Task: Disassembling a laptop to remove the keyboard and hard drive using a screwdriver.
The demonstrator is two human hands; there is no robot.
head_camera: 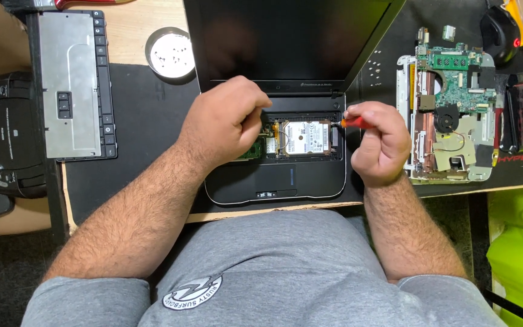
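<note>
Near the tabletop's front edge: left hand (228, 118) curled, fingertips on the opened laptop (273, 181) beside its hard drive (304, 138); right hand (379, 142) gripping a red-handled screwdriver (353, 123).

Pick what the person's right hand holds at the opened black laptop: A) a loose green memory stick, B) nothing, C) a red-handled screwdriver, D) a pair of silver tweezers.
C: the right hand closes its grip on a red-handled screwdriver, tip toward the silver hard drive.

the left hand (225, 121) covers part of the open laptop (273, 175); the screwdriver (353, 123) tip is too small to tell.
</note>
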